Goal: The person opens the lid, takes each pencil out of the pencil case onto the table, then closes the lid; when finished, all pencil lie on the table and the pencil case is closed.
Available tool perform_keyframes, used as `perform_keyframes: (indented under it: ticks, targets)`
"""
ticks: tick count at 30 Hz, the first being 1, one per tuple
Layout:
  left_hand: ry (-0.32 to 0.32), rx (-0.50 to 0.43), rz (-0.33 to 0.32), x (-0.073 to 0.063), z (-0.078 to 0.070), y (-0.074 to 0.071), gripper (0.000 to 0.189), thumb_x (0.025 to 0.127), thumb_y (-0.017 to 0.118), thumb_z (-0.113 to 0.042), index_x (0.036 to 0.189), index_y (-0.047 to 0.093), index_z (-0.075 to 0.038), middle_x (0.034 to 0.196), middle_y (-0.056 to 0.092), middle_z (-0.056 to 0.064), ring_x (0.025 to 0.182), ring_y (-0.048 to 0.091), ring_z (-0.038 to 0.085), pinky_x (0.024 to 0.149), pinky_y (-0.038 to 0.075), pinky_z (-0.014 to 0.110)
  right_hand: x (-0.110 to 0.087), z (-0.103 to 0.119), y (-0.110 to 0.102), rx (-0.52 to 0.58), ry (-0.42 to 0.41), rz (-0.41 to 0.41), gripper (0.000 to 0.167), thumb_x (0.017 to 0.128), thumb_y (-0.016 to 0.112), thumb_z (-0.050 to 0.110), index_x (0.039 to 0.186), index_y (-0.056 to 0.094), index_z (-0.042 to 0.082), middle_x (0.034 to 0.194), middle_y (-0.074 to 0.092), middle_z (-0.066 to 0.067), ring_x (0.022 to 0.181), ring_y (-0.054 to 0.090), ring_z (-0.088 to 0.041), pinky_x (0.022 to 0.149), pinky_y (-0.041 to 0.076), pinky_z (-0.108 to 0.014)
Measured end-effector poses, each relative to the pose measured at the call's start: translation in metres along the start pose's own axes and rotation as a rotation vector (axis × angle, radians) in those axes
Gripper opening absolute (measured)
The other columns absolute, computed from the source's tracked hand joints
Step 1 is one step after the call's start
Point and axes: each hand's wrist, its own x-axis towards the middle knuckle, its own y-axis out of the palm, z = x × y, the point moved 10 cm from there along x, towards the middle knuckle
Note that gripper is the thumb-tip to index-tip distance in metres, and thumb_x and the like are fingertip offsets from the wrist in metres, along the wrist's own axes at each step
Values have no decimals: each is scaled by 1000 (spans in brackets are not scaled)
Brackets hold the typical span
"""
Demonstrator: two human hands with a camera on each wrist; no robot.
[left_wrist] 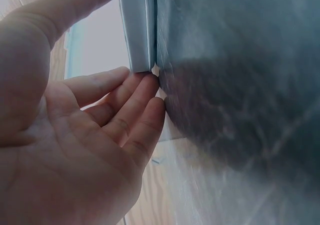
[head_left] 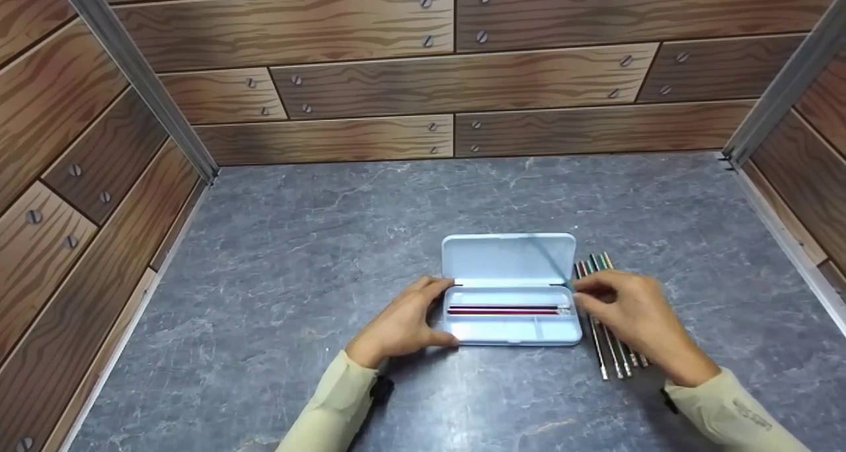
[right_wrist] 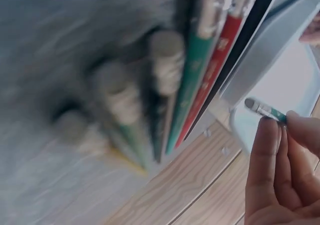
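Head view: right grip (head_left: 640,313) pinches green pencil (right_wrist: 270,112); left grip (head_left: 404,320) holds case (head_left: 489,260); sleeve marking (head_left: 752,415) unreadable.

Smooth plastic pencil case (head_left: 492,259), glossy pencils (right_wrist: 189,80) with shiny metal ferrules (right_wrist: 262,109), matt cloth sleeves (head_left: 338,399).

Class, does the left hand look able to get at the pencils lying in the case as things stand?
Probably yes: the left hand is at the left end of the case, the lid stands raised, and nothing visible covers the pencils inside.
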Motion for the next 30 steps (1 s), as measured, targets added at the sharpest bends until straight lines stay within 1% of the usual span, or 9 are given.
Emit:
perform_keyframes:
  ticks: [1, 3, 6, 10, 13, 15, 20, 24, 30]
  targets:
    - [-1, -3, -1, 0, 0, 0, 99, 84, 100, -27, 167, 51, -6, 158, 61, 10, 149, 58, 29, 133, 45, 49, -1, -6, -3, 3, 40, 4, 16, 90, 91, 7, 106, 87, 9, 100, 87, -10, 82, 76, -8, 74, 61, -15]
    - [-3, -7, -2, 0, 1, -1, 99, 84, 100, -27, 167, 51, -6, 158, 61, 10, 149, 57, 29, 133, 45, 50, -2, -16, -10, 3, 102, 4, 16, 92, 90, 9, 107, 87, 7, 100, 87, -12, 80, 74, -5, 73, 58, -11]
    - [-7, -13, -2, 0, 1, -1, 99, 83, 100, -26, 167, 50, -5, 158, 61, 10, 150, 57, 30, 133, 45, 50, -4, -30, -20, -21, 166, -14, 16, 92, 89, 11, 107, 87, 6, 99, 87, -13, 78, 71, 1, 70, 54, -9]
    - [-9, -16, 3, -1, 2, 0, 100, 83, 100, -26, 167, 50, -5, 159, 60, 11, 150, 57, 31, 134, 44, 51, -10, -52, -29, -61, 255, 0, 20, 92, 88, 15, 108, 86, 2, 100, 86, -15, 79, 71, -4, 68, 53, -14]
    - [-9, -21, 7, -1, 1, 0, 100, 83, 100, -26, 167, 50, -5, 159, 60, 11, 151, 56, 31, 135, 43, 51, -17, -71, -34, -89, 326, 48, 24, 92, 87, 18, 109, 86, 0, 101, 86, -18, 81, 71, -10, 68, 52, -20]
    - [3, -13, 6, -1, 0, 0, 100, 83, 100, -26, 167, 50, -4, 158, 61, 11, 150, 57, 31, 134, 44, 51, -23, -83, -36, -96, 381, 100, 26, 94, 86, 20, 110, 85, -1, 97, 86, -16, 78, 71, -12, 66, 52, -24]
    - [11, -11, 5, -1, -1, -1, 99, 83, 100, -25, 166, 51, -4, 157, 61, 12, 148, 58, 31, 133, 45, 51, -36, -104, -32, -83, 483, 234, 31, 95, 84, 22, 112, 83, -4, 82, 83, -4, 69, 71, -11, 61, 52, -29]
    - [6, -15, 4, -1, 0, -1, 99, 83, 100, -25, 166, 51, -3, 158, 61, 12, 150, 57, 32, 134, 44, 51, -42, -109, -26, -73, 515, 298, 31, 95, 84, 22, 110, 82, -5, 77, 81, 0, 67, 72, -10, 59, 52, -30]
    - [4, -16, 5, -1, -1, 1, 99, 83, 100, -24, 166, 51, -2, 157, 61, 14, 149, 58, 33, 133, 45, 52, -42, -107, -23, -37, 530, 308, 31, 95, 83, 19, 110, 81, -8, 82, 83, -6, 68, 75, -10, 58, 57, -26]
